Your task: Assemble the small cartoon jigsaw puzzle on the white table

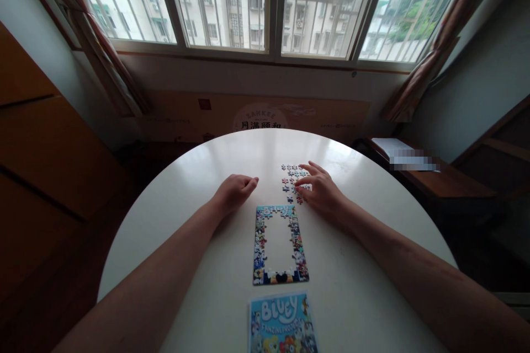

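My left hand [236, 193] rests on the white table, fingers curled into a fist with the thumb against the index finger; nothing shows in it. My right hand [323, 190] is over the right side of a group of loose jigsaw pieces [285, 181]. Its thumb and index finger pinch at a small puzzle piece, partly hidden by the fingers, while the other fingers stretch forward. Nearer to me lies a puzzle frame [260, 242] of joined border pieces, its middle showing bare tabletop. Some loose pieces are covered by my right hand.
A blue picture sheet with "Bluey" lettering [281, 320] lies at the near side of the round white table [182, 187]. Beyond the table are a printed cardboard panel [339, 110] and barred windows. Papers [397, 151] lie on a wooden surface at right.
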Demonstrator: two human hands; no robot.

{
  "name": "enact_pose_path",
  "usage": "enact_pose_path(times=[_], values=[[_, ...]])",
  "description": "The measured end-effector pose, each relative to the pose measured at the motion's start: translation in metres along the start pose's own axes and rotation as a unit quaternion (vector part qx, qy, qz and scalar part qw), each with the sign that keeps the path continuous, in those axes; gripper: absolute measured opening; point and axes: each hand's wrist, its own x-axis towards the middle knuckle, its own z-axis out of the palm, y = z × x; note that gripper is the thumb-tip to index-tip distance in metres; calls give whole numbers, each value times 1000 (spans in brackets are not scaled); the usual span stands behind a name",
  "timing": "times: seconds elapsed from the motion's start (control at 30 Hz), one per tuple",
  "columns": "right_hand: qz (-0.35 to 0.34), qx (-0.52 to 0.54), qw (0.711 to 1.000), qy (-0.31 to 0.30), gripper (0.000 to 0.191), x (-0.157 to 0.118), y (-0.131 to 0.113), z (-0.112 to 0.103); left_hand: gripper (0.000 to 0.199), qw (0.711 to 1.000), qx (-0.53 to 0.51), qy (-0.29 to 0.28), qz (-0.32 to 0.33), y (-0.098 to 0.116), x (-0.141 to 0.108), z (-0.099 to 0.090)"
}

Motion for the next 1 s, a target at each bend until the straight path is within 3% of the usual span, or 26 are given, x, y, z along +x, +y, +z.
enact_pose_path(times=[0.63,1.0], values=[[-7,-7,1000,-16,18,2,2,0,48,1000,8,-11,-5,0,0,1],[22,17,998,65,23,7,14,-7,48,1000,12,-14,-6,1,0,0]])
